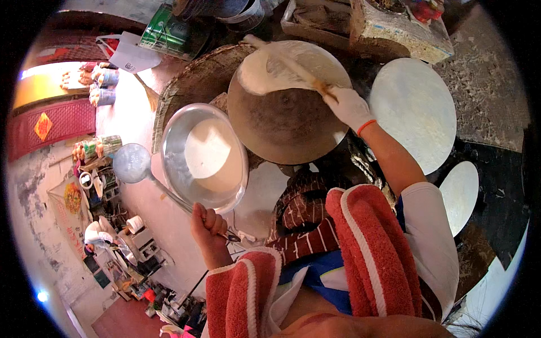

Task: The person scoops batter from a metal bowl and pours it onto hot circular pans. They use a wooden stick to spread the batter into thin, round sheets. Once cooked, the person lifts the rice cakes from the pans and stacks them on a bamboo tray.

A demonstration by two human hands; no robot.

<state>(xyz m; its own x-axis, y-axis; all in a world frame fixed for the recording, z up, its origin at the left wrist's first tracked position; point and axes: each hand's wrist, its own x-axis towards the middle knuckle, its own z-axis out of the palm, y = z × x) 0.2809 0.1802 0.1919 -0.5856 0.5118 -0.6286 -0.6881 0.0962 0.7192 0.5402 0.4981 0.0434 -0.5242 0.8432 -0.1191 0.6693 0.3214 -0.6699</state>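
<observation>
Before me lies a large round griddle [287, 131], its far part covered by pale batter [253, 76]. My right hand [348, 105], in a white glove with an orange band at the wrist, grips a long wooden spreader [291, 63] that lies across the batter. A long-handled metal ladle [132, 163] is held by its handle in my bare left hand [209, 226], its bowl out to the left. Between the ladle and the griddle stands a wide steel basin [169, 143] with pale liquid batter [207, 152] inside.
A large pale round disc [412, 114] lies right of the griddle, with a smaller one [460, 198] nearer me. A worn block [401, 31] and a wooden box [315, 36] stand beyond. Behind the basin are a broom [150, 95] and a green tin [169, 34]. Another person [99, 232] is at far left.
</observation>
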